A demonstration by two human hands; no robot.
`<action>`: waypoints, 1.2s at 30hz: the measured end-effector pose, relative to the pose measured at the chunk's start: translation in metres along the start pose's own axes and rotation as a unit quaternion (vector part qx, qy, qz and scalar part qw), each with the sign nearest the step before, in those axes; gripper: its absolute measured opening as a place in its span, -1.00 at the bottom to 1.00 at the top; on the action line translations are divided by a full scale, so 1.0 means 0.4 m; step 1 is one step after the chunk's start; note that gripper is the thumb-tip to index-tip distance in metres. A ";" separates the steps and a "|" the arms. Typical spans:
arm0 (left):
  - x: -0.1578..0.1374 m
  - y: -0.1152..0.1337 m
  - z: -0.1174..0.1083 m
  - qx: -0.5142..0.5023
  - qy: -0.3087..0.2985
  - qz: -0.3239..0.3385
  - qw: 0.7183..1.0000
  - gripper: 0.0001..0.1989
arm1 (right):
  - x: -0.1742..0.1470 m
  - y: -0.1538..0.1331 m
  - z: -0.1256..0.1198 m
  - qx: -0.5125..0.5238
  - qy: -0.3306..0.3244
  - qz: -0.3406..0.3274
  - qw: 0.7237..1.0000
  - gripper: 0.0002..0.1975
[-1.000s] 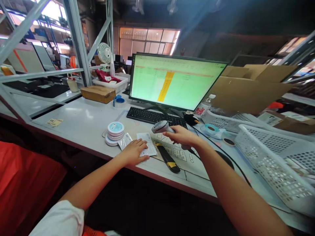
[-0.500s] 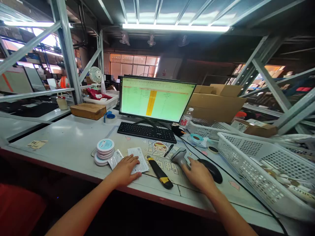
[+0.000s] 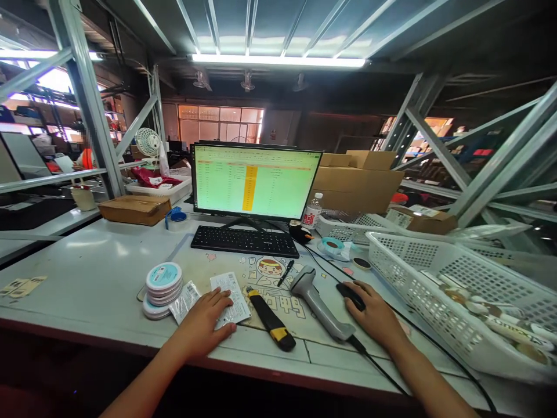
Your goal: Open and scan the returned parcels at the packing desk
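My left hand (image 3: 203, 325) lies flat with spread fingers, partly on a white printed packet (image 3: 232, 299). Beside it is a clear plastic packet (image 3: 185, 301), and left of that a stack of round tins (image 3: 163, 281) with white-and-blue lids. My right hand (image 3: 376, 316) is curved over a black computer mouse (image 3: 351, 296), its fingers covering part of it. A grey barcode scanner (image 3: 319, 305) lies between the hands, apart from both, its cable running toward the front edge. Left of the scanner is a black-and-yellow utility knife (image 3: 270, 319).
Behind the hands stand a keyboard (image 3: 243, 241) and a lit monitor (image 3: 255, 183) with a spreadsheet. A white basket (image 3: 435, 313) with packed goods is at right. A pen (image 3: 285, 273), tape roll (image 3: 333, 245), bottle (image 3: 311, 212) and brown box (image 3: 134, 210) also lie around.
My right hand has moved right, off the barcode scanner and onto the mouse. My left hand stays by the packets. The view has turned slightly to the right.
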State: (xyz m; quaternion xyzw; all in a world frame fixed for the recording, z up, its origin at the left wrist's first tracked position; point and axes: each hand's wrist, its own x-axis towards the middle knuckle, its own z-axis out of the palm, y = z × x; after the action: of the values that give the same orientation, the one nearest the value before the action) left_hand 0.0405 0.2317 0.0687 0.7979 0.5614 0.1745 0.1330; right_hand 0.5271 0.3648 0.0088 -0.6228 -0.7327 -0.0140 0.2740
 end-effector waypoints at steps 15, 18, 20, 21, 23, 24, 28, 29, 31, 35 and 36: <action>0.035 0.025 -0.040 0.090 -0.046 0.006 0.995 -0.40 | -0.015 -0.067 -0.025 -0.070 0.006 0.089 0.994 -0.52; 0.079 0.054 -0.075 0.091 -0.043 0.018 0.995 -0.41 | -0.016 -0.066 -0.023 -0.073 0.013 0.083 0.994 -0.54; 0.120 0.075 -0.093 0.075 -0.024 0.033 0.996 -0.46 | -0.017 -0.064 -0.022 -0.074 0.019 0.083 0.994 -0.55; 0.145 0.084 -0.097 0.063 -0.011 0.042 0.997 -0.50 | -0.017 -0.064 -0.021 -0.075 0.022 0.084 0.993 -0.55; 0.200 0.099 -0.095 0.039 0.012 0.058 0.997 -0.56 | -0.017 -0.063 -0.020 -0.076 0.027 0.085 0.993 -0.56; 0.230 0.105 -0.089 0.030 0.020 0.062 0.997 -0.58 | -0.017 -0.064 -0.020 -0.076 0.028 0.085 0.993 -0.56; 0.368 0.119 -0.047 0.050 0.040 0.068 0.996 -0.63 | -0.018 -0.068 -0.021 -0.075 0.026 0.083 0.993 -0.56; 0.404 0.121 -0.034 0.067 0.042 0.072 0.994 -0.64 | -0.019 -0.069 -0.021 -0.077 0.025 0.083 0.993 -0.56; 0.473 0.123 -0.005 0.092 0.038 0.077 0.992 -0.65 | -0.020 -0.072 -0.022 -0.080 0.024 0.083 0.993 -0.56; 0.589 0.121 0.061 0.119 0.023 0.072 0.990 -0.55 | -0.022 -0.077 -0.022 -0.086 0.028 0.085 0.992 -0.57; 0.612 0.121 0.078 0.125 0.019 0.072 0.989 -0.50 | -0.023 -0.078 -0.022 -0.087 0.027 0.085 0.992 -0.57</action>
State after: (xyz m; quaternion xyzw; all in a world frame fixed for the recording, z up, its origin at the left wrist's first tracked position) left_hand 0.1706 0.4456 0.0920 0.8432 0.5223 0.1275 0.0089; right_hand 0.5025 0.3464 0.0223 -0.7038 -0.6654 -0.0709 0.2386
